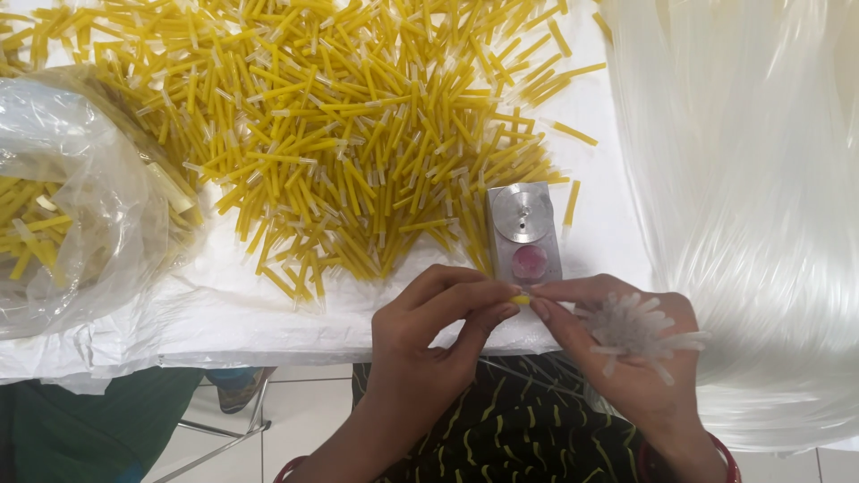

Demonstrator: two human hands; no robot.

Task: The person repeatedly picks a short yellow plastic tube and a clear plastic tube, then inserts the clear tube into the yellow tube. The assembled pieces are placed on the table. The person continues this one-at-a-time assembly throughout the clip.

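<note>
Hands meet at table edge: left hand point(429, 331) pinches yellow tube point(520, 299) w/ right hand point(626, 344), which also clutches clear tubes point(637, 329); jig point(524, 233) just behind; big yellow pile point(358, 134) looks done, clear strands point(752, 179) left.

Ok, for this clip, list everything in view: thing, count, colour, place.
yellow tube pieces: too many to count, yellow with clear tips, heaped across the table top
plastic bag: one, clear, far left, more yellow pieces inside
metal block: one, silver with a round disc and a pink pad, table front edge
clear tubing bundle: one mass, translucent white, right side
table cover: one, white
left hand: pinching a small yellow piece at the block
right hand: meeting that piece, holding a bunch of short clear tubes
</note>
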